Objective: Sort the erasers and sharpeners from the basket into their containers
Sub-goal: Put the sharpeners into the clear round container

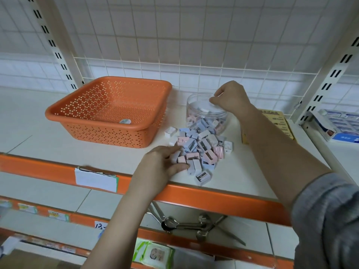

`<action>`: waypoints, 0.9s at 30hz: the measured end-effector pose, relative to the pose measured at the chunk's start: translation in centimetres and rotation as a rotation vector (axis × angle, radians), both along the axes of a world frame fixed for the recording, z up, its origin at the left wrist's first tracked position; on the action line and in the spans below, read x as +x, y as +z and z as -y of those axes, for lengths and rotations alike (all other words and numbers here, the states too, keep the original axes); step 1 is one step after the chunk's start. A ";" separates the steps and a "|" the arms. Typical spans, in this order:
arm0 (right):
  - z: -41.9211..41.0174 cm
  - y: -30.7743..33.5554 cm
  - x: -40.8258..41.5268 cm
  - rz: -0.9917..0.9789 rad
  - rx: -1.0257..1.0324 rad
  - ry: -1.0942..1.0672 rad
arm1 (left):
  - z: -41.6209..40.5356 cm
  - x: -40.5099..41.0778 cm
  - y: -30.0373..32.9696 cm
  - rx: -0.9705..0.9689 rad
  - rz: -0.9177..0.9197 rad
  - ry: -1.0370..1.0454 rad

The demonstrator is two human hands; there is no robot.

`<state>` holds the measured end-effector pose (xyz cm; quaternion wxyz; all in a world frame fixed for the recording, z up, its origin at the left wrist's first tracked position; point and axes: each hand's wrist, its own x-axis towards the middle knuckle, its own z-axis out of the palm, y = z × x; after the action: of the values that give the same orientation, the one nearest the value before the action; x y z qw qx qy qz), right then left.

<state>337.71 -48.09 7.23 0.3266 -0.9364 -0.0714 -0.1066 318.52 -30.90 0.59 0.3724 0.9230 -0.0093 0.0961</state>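
An orange perforated basket (108, 111) stands on the white shelf, with one small eraser (125, 121) lying near its front right corner. To its right is a clear round jar (206, 113) partly filled with pastel sharpeners. A pile of pink, blue and white sharpeners (200, 150) lies on the shelf in front of the jar. My left hand (161, 167) rests at the pile's left edge, fingers touching several sharpeners. My right hand (231, 98) hovers over the jar's mouth with fingers curled; whether it holds anything is hidden.
A yellow-brown cardboard box (279, 121) lies right of the jar, partly behind my right forearm. A blue and white box of goods (338, 127) sits on the neighbouring shelf. The shelf's orange front edge (213, 199) runs below; metal spoons (186, 224) lie on the lower shelf.
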 end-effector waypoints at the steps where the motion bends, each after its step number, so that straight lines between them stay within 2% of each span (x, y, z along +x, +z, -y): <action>1: 0.0 0.0 0.0 0.002 0.012 -0.002 | 0.0 0.0 0.0 0.004 -0.015 -0.023; 8: 1.7 -0.4 -2.8 0.079 0.146 -0.011 | -0.9 0.0 0.7 0.054 -0.113 -0.100; 13: 4.1 -2.1 -6.6 0.090 0.249 -0.055 | -0.9 -0.2 0.9 0.114 -0.066 -0.124; 19: 5.8 -4.9 -8.8 -0.057 0.109 -0.075 | -0.6 -0.1 1.0 0.088 -0.011 -0.125; 25: 5.5 -4.6 -10.4 -0.249 -0.015 0.100 | -0.7 0.9 3.3 0.020 0.150 -0.082; 27: 5.4 -4.7 -10.8 -0.257 -0.027 0.117 | -0.3 1.7 4.5 0.001 0.178 -0.075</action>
<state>326.91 -53.51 2.53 0.3262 -0.9409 -0.0850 0.0345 320.21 -30.55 5.07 0.3729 0.9101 -0.0770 0.1638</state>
